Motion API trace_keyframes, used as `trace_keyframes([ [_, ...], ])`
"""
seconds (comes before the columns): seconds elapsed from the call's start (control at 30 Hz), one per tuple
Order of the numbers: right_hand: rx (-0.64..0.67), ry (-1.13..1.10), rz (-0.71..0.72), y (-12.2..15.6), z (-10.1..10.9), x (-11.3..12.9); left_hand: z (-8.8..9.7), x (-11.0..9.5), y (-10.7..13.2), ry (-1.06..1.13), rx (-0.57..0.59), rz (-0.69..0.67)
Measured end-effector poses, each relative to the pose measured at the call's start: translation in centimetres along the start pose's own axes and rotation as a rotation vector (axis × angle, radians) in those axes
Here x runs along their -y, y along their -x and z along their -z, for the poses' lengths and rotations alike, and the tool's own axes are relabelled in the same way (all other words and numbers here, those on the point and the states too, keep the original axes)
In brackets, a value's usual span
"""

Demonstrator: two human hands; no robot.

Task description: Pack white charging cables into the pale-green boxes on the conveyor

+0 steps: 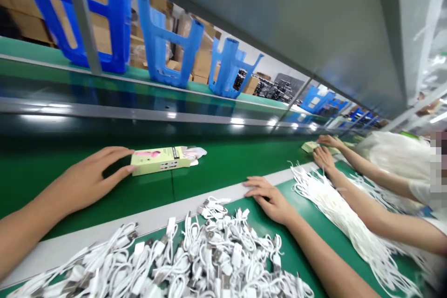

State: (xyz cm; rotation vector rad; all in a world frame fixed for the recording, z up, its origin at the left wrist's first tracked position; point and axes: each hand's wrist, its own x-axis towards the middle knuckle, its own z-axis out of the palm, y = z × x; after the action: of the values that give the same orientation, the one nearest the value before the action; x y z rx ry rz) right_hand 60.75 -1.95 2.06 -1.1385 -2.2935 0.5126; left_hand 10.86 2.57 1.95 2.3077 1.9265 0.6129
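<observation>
Just beyond the pile of white cables [213,253], a yellow-green box [159,160] lay on the green belt [226,160], a clear-wrapped item [195,152] poking from its end farther from the left hand [101,170]. That hand's parted thumb and fingers touched the near end; whether they pinched, I couldn't tell. Right of the pile, the right hand [270,198] rested on the pale rail [223,192], fingers loosely spread.

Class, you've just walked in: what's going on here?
The person's left hand touches one end of a yellow-green box; a plastic-wrapped item sticks out the other end. The right hand, empty, rests at the pale rail near piled white cables. Further right, a co-worker's hands are at another box.
</observation>
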Motion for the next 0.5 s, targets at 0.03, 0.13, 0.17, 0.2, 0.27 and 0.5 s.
trace_keyframes([
  [0.03,0.036,-0.043,0.017,0.0,0.2,0.5,-0.2,0.3,-0.1,-0.030,-0.010,0.005],
  [0.13,0.189,-0.108,0.020,-0.5,0.6,2.0,-0.7,1.5,-0.2,-0.088,0.003,0.051],
  [0.17,0.248,-0.096,0.013,-0.7,0.7,2.4,-0.8,1.8,-0.2,-0.090,0.015,0.069],
  [0.2,0.297,-0.075,0.004,-0.7,0.7,2.7,-0.9,2.0,-0.2,-0.088,0.027,0.081],
  [0.27,0.329,-0.050,-0.017,-0.8,0.7,3.2,-0.9,2.3,-0.1,-0.083,0.038,0.095],
  [0.5,0.197,-0.414,-0.095,-0.4,0.9,2.0,-0.6,2.6,0.0,-0.100,0.037,0.086],
])
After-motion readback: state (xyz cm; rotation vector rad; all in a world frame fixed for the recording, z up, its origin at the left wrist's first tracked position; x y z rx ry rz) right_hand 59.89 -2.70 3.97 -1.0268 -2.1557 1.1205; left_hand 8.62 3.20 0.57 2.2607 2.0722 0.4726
